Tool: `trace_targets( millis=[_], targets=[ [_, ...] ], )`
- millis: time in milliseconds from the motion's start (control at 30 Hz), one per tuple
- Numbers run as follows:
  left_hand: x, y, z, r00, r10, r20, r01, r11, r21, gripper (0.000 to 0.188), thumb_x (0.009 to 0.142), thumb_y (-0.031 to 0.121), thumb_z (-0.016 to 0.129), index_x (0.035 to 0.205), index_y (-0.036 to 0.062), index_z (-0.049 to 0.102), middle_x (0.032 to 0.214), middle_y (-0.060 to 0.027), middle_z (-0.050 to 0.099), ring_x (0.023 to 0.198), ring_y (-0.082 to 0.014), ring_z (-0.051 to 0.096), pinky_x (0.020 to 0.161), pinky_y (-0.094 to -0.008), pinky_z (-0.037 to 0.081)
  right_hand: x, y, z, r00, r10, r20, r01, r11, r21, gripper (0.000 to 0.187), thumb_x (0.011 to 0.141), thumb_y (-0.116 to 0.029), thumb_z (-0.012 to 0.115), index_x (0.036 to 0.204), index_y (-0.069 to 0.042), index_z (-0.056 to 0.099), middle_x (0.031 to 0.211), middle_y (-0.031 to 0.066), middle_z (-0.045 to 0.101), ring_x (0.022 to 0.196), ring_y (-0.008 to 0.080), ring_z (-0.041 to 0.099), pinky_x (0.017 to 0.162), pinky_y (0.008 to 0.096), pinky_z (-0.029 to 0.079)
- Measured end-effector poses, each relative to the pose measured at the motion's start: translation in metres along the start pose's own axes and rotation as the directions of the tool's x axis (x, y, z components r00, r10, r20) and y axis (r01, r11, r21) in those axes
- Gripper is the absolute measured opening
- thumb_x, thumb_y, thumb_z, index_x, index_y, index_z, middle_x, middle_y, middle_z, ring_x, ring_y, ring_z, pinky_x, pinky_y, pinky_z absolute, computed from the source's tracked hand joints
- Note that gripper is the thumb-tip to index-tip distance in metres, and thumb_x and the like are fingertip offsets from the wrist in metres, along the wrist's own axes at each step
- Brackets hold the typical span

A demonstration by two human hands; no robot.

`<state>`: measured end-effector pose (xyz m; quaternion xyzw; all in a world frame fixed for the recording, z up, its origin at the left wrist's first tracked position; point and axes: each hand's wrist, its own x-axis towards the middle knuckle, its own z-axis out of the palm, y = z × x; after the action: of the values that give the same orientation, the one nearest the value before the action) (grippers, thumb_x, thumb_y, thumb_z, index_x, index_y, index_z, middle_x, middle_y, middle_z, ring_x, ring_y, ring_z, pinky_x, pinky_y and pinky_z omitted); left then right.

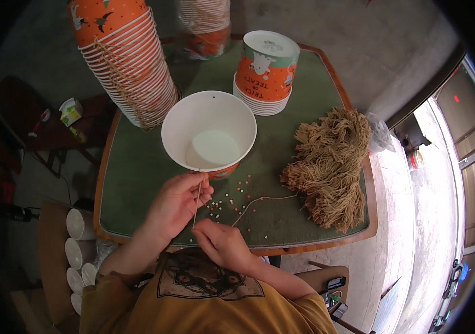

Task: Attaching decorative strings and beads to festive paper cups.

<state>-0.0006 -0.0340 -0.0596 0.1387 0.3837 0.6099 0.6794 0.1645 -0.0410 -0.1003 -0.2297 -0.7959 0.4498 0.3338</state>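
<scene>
A white-lined paper bucket [177, 131] with an orange outside stands upright on the table, its mouth facing me. A small dark hole shows near its far rim. My left hand [179, 200] is at the near rim, thumb and fingers pinched around a thin tan cord [197, 206]. This cord runs down from the rim to my right hand [223, 244], whose fingers are closed on its lower part. A loose strand [262, 199] curves from near my right hand toward a thick bundle of tan cords [332, 167] on the right.
Small white and orange bits [229, 202] lie scattered on the green tabletop [137, 183]. A tall leaning stack of orange buckets [131, 67] is at the left. A shorter upside-down stack [265, 75] stands behind right. An open carton [53, 261] with white cylinders sits lower left.
</scene>
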Motion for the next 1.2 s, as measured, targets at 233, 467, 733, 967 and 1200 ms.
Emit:
trace_targets(
  millis=[233,467,733,967,1200],
  targets=[
    [0.01,0.0,-0.001,1.0,-0.003,-0.011,0.004,0.999,0.048,0.014,0.093,0.016,0.06,0.099,0.0048,0.064,0.086,-0.0023,0.064,0.082,-0.0129,0.061,0.078,-0.0266,0.047,0.007,0.0,-0.007,0.998,-0.06,-0.009,0.058,0.992,-0.115,0.01,0.087,-0.006,0.065,0.096,-0.005,0.06,0.081,0.0119,0.065,0.068,0.0309,0.066,0.058,0.0377,0.052],
    [-0.002,-0.041,0.016,0.706,0.434,0.56,-0.674,0.168,0.719,0.027,0.092,0.006,0.057,0.117,-0.0047,0.056,0.12,-0.0134,0.055,0.094,-0.0217,0.063,0.076,-0.0309,0.054,-0.01,-0.057,-0.095,0.992,0.053,-0.118,-0.015,0.954,0.301,0.029,0.088,-0.001,0.065,0.115,0.001,0.056,0.066,0.0043,0.062,0.056,0.0077,0.06,0.051,0.0244,0.044],
    [0.011,0.016,0.045,0.689,0.547,0.476,-0.396,-0.266,0.879,0.041,0.09,0.02,0.063,0.125,0.0048,0.05,0.107,-0.0146,0.057,0.083,-0.034,0.064,0.068,-0.0423,0.054,-0.001,-0.07,-0.143,0.886,0.158,-0.435,0.242,0.644,0.726,0.023,0.097,-0.022,0.054,0.094,0.001,0.055,0.066,-0.0001,0.046,0.047,0.0059,0.035,0.043,0.021,0.031],
    [0.021,0.109,-0.021,0.751,0.437,0.495,-0.462,-0.187,0.867,0.031,0.091,0.013,0.062,0.067,-0.0037,0.052,0.067,-0.0087,0.046,0.058,-0.0204,0.046,0.055,-0.0314,0.037,0.039,-0.041,-0.145,0.907,0.377,-0.188,0.125,0.184,0.975,0.016,0.101,-0.022,0.049,0.103,-0.007,0.055,0.067,-0.007,0.033,0.05,0.0014,0.025,0.041,0.018,0.02],
    [0.028,0.125,-0.03,0.457,0.444,0.771,-0.486,-0.601,0.635,0.011,0.083,0.009,0.065,0.08,0.0011,0.058,0.09,-0.0092,0.057,0.084,-0.0255,0.055,0.077,-0.0358,0.044,0.074,-0.017,-0.108,0.918,0.396,0.01,0.027,-0.086,0.996,0.015,0.102,-0.02,0.049,0.107,-0.007,0.056,0.069,-0.0073,0.032,0.053,0.0022,0.024,0.043,0.019,0.019]
  ],
)
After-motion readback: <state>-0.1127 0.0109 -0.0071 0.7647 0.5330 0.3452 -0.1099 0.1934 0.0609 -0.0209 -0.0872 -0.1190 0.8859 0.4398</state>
